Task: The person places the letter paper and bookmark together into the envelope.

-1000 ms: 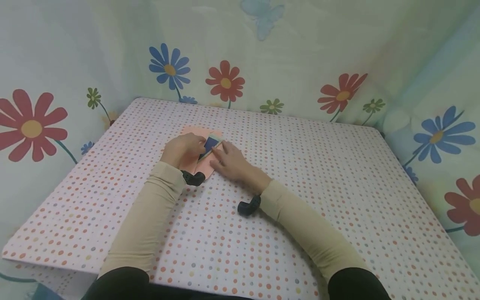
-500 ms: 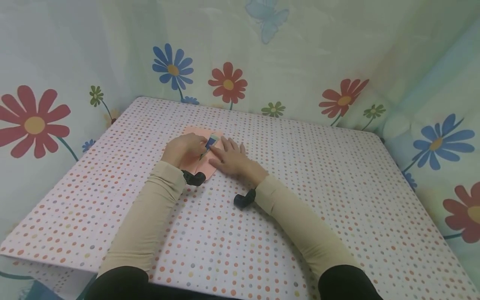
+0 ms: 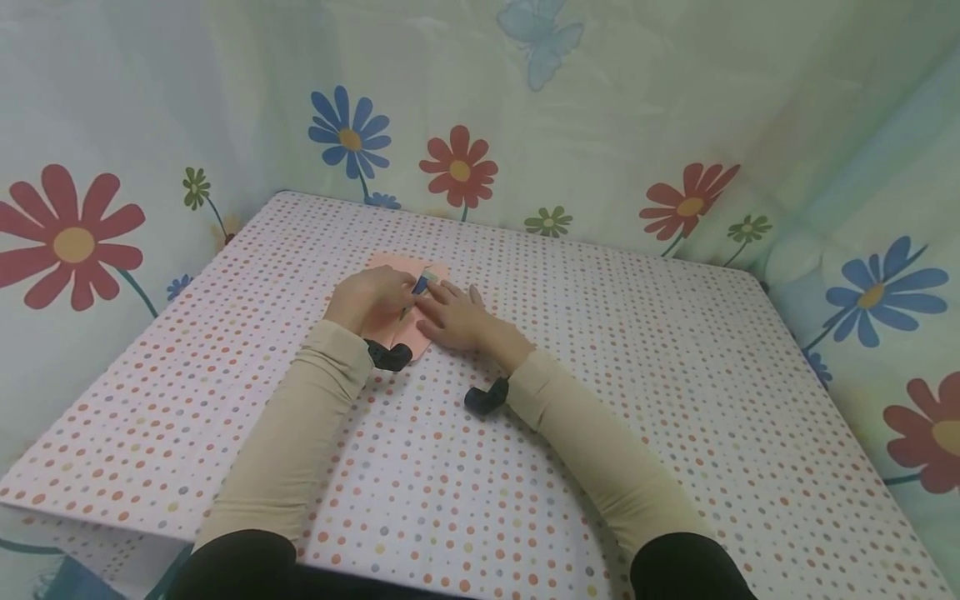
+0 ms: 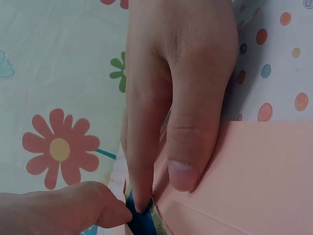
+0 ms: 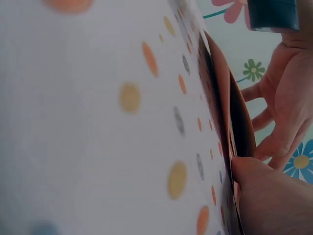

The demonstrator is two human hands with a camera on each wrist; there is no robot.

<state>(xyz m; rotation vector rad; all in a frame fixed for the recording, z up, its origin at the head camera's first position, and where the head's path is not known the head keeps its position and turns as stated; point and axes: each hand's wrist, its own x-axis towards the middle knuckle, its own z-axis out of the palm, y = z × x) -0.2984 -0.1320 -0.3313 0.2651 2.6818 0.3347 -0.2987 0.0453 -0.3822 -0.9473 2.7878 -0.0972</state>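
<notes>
A pink paper envelope (image 3: 412,337) lies on the dotted tabletop, left of the middle. A blue card (image 4: 142,223) with a pale patterned edge sits in its opening, and only a small part shows in the head view. My left hand (image 3: 370,297) holds the envelope from the left; its thumb lies across the pink front, and a finger touches the blue card. From the other side comes my right hand (image 3: 456,320), fingers extended, tips at the card. In the right wrist view, the envelope gapes, and the right thumb (image 5: 254,181) presses against its edge.
The table has a dotted cloth (image 3: 600,358) that hangs over the front left edge. Flowered curtains (image 3: 585,125) stand behind and at both sides. A black wrist camera (image 3: 486,398) hangs under the right wrist, another camera (image 3: 388,356) under the left.
Less of the blue card shows above the pink paper now. My right hand has shifted slightly left, its fingers closer to the left hand. The left hand stays nearly where it was.
</notes>
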